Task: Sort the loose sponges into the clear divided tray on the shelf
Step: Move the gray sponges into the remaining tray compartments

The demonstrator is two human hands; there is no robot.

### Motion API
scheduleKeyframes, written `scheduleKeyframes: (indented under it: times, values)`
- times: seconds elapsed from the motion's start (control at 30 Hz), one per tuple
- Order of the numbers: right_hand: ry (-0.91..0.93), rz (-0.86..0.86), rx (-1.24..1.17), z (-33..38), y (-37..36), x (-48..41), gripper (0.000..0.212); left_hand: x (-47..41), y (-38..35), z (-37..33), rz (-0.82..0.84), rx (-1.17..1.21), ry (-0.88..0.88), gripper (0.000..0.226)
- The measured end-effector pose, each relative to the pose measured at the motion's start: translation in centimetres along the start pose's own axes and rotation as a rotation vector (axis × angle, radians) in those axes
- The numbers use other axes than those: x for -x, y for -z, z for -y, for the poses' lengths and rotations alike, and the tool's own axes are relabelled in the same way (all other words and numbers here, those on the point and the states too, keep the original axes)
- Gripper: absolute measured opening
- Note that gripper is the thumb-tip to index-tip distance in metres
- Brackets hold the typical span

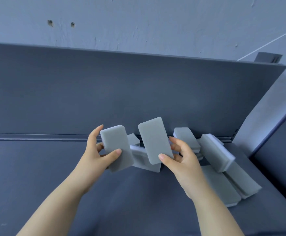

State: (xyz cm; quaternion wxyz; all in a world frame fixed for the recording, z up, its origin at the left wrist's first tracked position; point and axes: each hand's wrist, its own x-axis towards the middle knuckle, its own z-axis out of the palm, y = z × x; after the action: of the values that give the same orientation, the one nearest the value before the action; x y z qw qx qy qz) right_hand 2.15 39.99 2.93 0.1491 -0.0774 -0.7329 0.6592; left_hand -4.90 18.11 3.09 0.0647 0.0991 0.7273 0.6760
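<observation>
My left hand grips a grey rectangular sponge, thumb on its front face, held upright above the dark surface. In my right hand is a second grey sponge, tilted slightly left and pinched at its lower end. Between and behind them lie more grey-and-white sponges. A loose heap of several sponges spreads to the right of my right hand against the back panel. No clear divided tray is in view.
A dark grey upright panel rises behind the sponges, with a groove along its base. The dark flat surface extends left and toward me. A separate dark block stands at the right edge. A pale wall is above.
</observation>
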Motion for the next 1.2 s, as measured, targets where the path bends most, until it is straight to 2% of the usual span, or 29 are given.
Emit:
scheduleKeyframes:
  times: [0.07, 0.23, 0.3, 0.4, 0.57, 0.73, 0.93, 1.2]
  values:
    - [-0.020, -0.027, -0.002, -0.3, 0.0, -0.1, 0.051, -0.1, -0.1, -0.2, 0.005, -0.001, -0.011, 0.072]
    - [-0.045, -0.029, -0.021, -0.6, -0.2, -0.3, 0.048, -0.6, -0.4, -0.2, 0.001, -0.002, -0.011, 0.036]
    - [-0.050, -0.026, -0.026, -0.8, -0.5, -0.4, 0.045, -0.7, -0.3, -0.1, -0.029, -0.051, -0.025, 0.031]
    - [-0.047, -0.025, -0.041, -1.3, -0.9, -0.7, 0.045, -0.7, 0.1, -0.2, -0.065, -0.095, -0.032, 0.031]
    - [-0.007, -0.020, -0.017, -2.1, -2.1, -0.9, 0.047, -0.2, 1.4, -0.1, -0.072, -0.236, -0.039, 0.046]
    - [0.039, -0.023, 0.040, -2.0, -4.9, 0.3, 0.046, 0.7, 4.0, -0.3, -0.078, -0.410, -0.095, 0.044]
    - [0.117, -0.028, 0.167, -0.3, -11.8, 2.8, 0.045, 4.1, 11.4, 0.2, -0.104, -0.436, -0.102, 0.044]
    - [0.248, 0.053, 0.379, 3.3, -29.0, 9.7, 0.046, 12.5, 28.8, 0.7, -0.206, -0.439, -0.127, 0.045]
